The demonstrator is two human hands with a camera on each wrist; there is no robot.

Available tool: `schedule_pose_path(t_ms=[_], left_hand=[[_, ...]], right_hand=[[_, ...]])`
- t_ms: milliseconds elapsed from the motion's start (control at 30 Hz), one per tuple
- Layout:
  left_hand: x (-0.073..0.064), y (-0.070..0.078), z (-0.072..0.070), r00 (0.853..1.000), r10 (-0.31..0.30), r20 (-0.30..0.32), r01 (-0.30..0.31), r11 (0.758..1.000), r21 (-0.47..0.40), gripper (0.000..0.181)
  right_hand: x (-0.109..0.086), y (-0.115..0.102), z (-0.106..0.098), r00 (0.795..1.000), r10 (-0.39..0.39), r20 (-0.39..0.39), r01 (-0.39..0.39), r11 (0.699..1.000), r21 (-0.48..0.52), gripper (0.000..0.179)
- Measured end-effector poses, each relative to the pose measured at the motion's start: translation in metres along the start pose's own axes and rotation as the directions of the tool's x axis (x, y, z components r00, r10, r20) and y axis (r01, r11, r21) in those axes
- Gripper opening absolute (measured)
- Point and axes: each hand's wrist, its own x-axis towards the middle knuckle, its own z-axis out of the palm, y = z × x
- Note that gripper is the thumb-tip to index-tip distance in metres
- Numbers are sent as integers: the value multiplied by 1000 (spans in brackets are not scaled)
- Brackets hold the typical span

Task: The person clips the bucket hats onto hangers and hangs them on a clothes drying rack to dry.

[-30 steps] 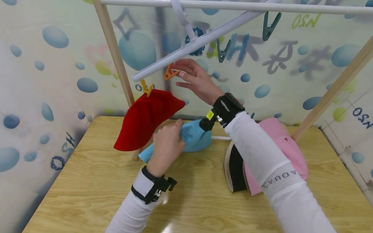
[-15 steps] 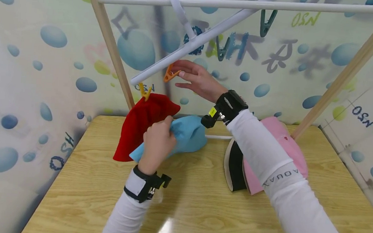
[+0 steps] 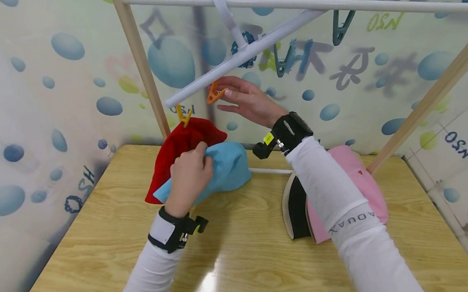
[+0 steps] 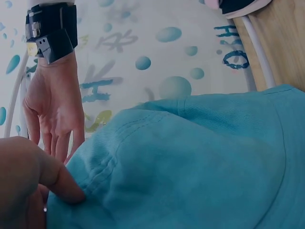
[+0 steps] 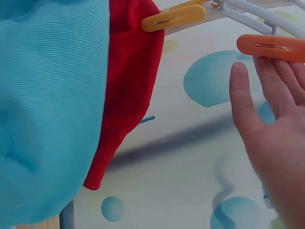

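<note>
My left hand (image 3: 190,174) pinches the edge of a light-blue bucket hat (image 3: 228,166), thumb on the cloth in the left wrist view. The hat (image 4: 190,162) is held above the table, in front of a hanging red hat (image 3: 191,136). A yellow clip (image 3: 184,116) grips the red hat at the low end of a tilted white hanger (image 3: 245,55). My right hand (image 3: 251,102) is raised at an orange clip (image 3: 216,93) on that hanger. In the right wrist view its fingers touch the orange clip (image 5: 271,47) from below, extended, with the thumb apart.
The hanger hooks over a white rail (image 3: 373,7) between wooden posts (image 3: 141,61). Two dark green clips (image 3: 341,28) hang farther right. A pink hat (image 3: 352,187) and a black hat (image 3: 296,210) with a pale edge lie on the wooden table (image 3: 249,266), partly behind my right forearm.
My left hand has moved left with the blue hat, now overlapping the red hat. The red hat hangs slightly lower. My right hand stays at the orange clip.
</note>
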Motion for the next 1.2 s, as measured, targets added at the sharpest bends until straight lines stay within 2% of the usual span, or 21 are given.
schedule_pose_path(t_ms=[433, 767, 1033, 1200], left_hand=[[8, 0, -4, 998, -59, -7, 59, 998, -3, 13], [18, 6, -5, 990, -63, -125, 65, 998, 10, 13], [28, 10, -5, 979, -72, -192, 74, 997, 6, 15], [34, 15, -6, 976, -64, -206, 67, 998, 7, 18]], right_hand=[[-1, -3, -3, 998, -57, 29, 59, 994, -87, 34], [0, -7, -5, 998, -60, 8, 60, 983, -175, 31], [1, -8, -5, 998, -58, -10, 56, 985, -163, 27], [3, -9, -4, 998, -59, -25, 54, 987, -153, 27]])
